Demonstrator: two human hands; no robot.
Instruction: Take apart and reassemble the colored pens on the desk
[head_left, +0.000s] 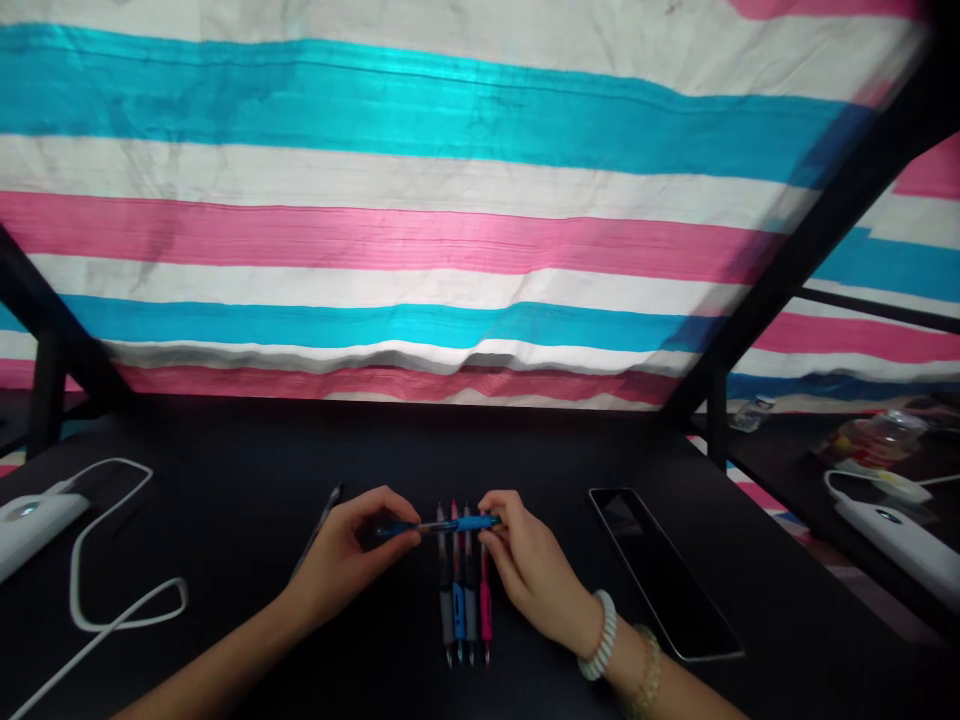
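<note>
Both hands pinch a blue pen [442, 525] and hold it crosswise above the dark table. My left hand [349, 550] is closed on its left end, my right hand [525, 560] on the blue grip at the right. Below it lies a row of several pens side by side, tips toward me: grey ones, among them a grey-grip pen [446, 612], a blue-grip pen [459, 610] and a pink-grip pen [486, 600]. Another slim pen [321, 525] lies slanted, partly hidden behind my left hand.
A dark-screened phone [664, 575] lies right of my right hand. At the left are a white power strip [37, 530] and its looping white cable [75, 580]. Black frame bars [795, 250] slope up beside a striped curtain [420, 240]. A second surface at right holds another white device [900, 545].
</note>
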